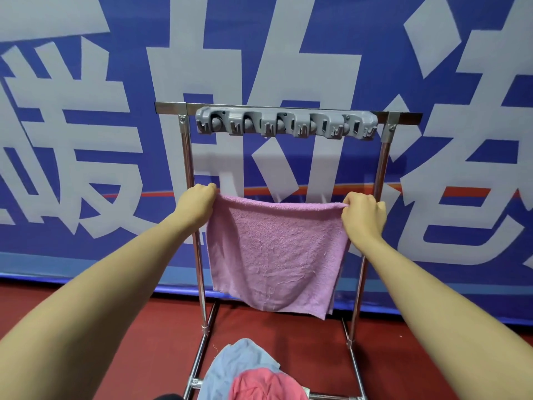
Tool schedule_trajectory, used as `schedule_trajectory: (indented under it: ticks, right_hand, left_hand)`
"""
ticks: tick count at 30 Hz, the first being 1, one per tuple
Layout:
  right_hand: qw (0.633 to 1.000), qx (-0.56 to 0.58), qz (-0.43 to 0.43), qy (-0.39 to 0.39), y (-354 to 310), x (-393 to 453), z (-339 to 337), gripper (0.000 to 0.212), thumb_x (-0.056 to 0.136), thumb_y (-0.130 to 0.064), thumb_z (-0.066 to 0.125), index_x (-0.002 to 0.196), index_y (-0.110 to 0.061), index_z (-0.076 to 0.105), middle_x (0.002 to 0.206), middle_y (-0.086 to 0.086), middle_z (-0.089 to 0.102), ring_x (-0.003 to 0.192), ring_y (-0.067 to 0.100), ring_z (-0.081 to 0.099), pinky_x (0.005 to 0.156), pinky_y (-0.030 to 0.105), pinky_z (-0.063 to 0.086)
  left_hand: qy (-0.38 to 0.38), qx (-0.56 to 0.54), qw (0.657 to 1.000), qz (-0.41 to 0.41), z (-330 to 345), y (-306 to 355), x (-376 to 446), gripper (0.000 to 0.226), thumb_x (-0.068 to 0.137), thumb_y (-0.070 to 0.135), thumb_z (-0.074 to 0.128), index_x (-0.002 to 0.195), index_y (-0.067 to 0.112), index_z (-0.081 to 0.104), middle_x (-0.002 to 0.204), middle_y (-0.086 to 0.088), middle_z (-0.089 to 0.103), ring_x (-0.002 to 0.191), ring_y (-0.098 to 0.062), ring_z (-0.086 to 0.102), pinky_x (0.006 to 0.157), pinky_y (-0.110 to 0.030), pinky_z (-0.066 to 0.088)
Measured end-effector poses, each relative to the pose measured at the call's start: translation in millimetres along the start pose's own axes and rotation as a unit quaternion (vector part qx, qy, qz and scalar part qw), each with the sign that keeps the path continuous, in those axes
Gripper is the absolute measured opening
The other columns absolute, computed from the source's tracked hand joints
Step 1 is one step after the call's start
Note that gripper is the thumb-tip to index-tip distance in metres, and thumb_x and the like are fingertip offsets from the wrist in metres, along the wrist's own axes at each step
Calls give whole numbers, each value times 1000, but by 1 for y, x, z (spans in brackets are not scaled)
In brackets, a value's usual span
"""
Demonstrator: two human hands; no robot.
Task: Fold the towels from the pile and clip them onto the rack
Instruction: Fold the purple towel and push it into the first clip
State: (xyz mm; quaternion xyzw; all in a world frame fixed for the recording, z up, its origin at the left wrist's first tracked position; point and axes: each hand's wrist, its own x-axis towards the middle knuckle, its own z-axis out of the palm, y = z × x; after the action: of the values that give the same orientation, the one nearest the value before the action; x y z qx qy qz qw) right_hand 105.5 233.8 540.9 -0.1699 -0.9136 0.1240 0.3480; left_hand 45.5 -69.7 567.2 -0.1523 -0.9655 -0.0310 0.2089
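Two hands hold one pink towel point(277, 249) up in the head view, my only camera. My left hand point(196, 202) pinches its top corner at about 9 o'clock from the cloth's middle; my right hand point(364, 216) pinches the opposite top corner at about 2 o'clock. The towel hangs doubled, its lower edge free above the red floor point(86, 307). At 12 o'clock from the towel, well above it, I see the grey clip bar point(285, 124) fixed on the metal rack point(187, 157), no cloth in it. At 6 o'clock, near the rack's base, lies the pile: a blue towel point(239, 359) and a red towel point(265, 383), touching. A blue banner point(86, 140) stands behind.
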Motion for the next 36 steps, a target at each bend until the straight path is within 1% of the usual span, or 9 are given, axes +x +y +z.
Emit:
schedule_trajectory:
  ticks: [4,8,12,16,20,24,26,32,36]
  right_hand:
    - [1000,-3,-1,-7,0,-3,-1,22,94,-7,49,96,-11,71,89,10,69,87,29,61,79,39,47]
    - [998,36,37,-29,2,-7,2,27,94,-2,44,99,-11,70,95,13,69,89,35,63,73,42,53]
    - [990,121,53,-41,5,-10,8,27,90,5,42,100,-6,64,100,13,63,88,32,59,72,47,55]
    - [989,132,40,-58,5,-10,9,20,81,8,49,93,-3,60,101,12,56,94,30,53,76,46,52]
    - [997,62,27,-44,9,-11,10,25,83,7,49,95,-6,67,98,11,60,98,30,49,83,44,45]
    - [997,77,6,-32,11,-14,13,38,87,6,40,97,-14,70,99,4,64,104,26,45,82,33,20]
    - [991,127,-18,-39,9,-16,13,37,89,4,40,97,-17,70,102,2,65,105,24,49,78,28,16]
    - [947,286,-103,-108,-28,-23,10,27,86,0,53,91,-18,72,93,-6,67,103,26,56,96,39,42]
    - [924,346,-103,-124,-56,-30,3,20,85,0,56,87,-13,70,84,-5,66,84,10,60,79,20,47]
  left_hand:
    - [16,35,999,-2,1,-1,-3,20,85,-8,42,94,1,57,95,-19,63,88,-38,58,66,-35,37]
    - [26,76,997,-6,8,-2,-4,19,82,-7,44,76,11,49,82,-13,64,72,-33,52,80,-34,37]
    - [43,72,996,-2,12,-4,-6,19,79,-8,45,74,11,45,75,-12,60,64,-29,40,74,-33,33]
    - [53,70,996,-1,13,-6,-9,19,79,-6,48,75,11,45,83,-12,64,77,-33,54,67,-33,33]
    - [59,-31,996,-58,17,-4,-12,17,84,-7,43,85,5,56,85,-12,59,78,-33,57,59,-35,39]
    - [97,-194,971,-105,15,0,-12,35,84,-11,36,96,-1,68,95,-19,66,78,-33,58,69,-39,49]
    - [111,-245,959,-85,13,5,-7,32,86,-8,40,99,-3,69,99,-19,66,91,-34,61,79,-36,49]
    - [99,-292,950,46,6,42,-3,24,80,-6,49,91,2,69,92,-8,59,85,-19,57,77,-18,38]
    - [90,-317,938,111,3,70,-6,24,80,-6,51,91,4,70,95,-9,62,86,-20,58,77,-21,43]
